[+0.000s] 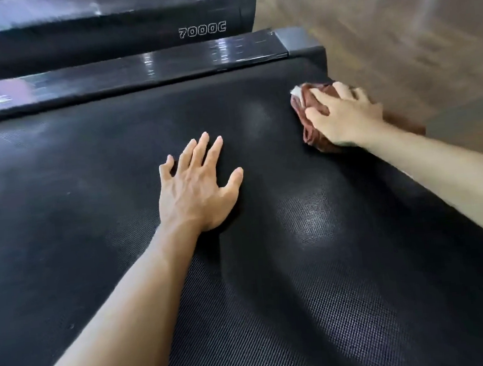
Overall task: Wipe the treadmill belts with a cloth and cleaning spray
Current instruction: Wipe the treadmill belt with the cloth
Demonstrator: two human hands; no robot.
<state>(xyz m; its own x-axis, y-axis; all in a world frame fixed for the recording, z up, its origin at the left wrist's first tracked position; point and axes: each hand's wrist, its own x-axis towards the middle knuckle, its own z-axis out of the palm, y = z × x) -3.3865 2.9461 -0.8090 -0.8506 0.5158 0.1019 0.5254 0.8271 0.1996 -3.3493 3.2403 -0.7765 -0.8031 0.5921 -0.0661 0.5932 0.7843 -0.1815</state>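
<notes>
The belt (94,197) is black and finely textured, with pale shiny patches near its middle and right. A glossy black side rail (135,72) borders its far edge, ending in a grey cap (297,41). The left hand (196,187) rests flat on the belt, fingers (202,151) spread. Near the belt's right edge the right hand (342,114) presses a bunched brown cloth (313,134) onto it. Wood-look floor (381,21) lies beyond.

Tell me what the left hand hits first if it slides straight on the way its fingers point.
Flat on the belt, the left hand points up and slightly right. Bare belt lies ahead, so it would probably meet the glossy side rail first. The cloth sits well right of that line.
</notes>
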